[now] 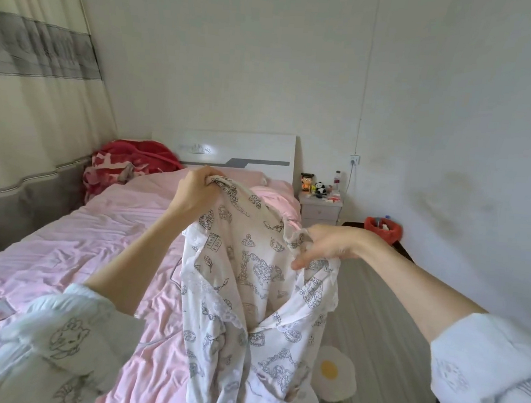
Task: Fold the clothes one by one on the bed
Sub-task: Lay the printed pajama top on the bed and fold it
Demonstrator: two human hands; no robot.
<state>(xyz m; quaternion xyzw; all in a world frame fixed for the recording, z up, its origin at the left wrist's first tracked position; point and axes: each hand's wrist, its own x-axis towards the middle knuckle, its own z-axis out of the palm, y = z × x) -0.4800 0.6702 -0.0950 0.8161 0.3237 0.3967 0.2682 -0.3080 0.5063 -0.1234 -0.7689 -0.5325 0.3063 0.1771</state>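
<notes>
Pink bed (63, 249) against white wall (237, 56)

Plain white walls (269, 58), a grey-banded cream curtain (31, 55), grey striped floor (375, 321), and a small white nightstand (320, 209) beside a white headboard (239, 151).

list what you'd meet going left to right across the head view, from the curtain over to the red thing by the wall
curtain → red blanket → left hand → white printed shirt → right hand → red basket
</notes>
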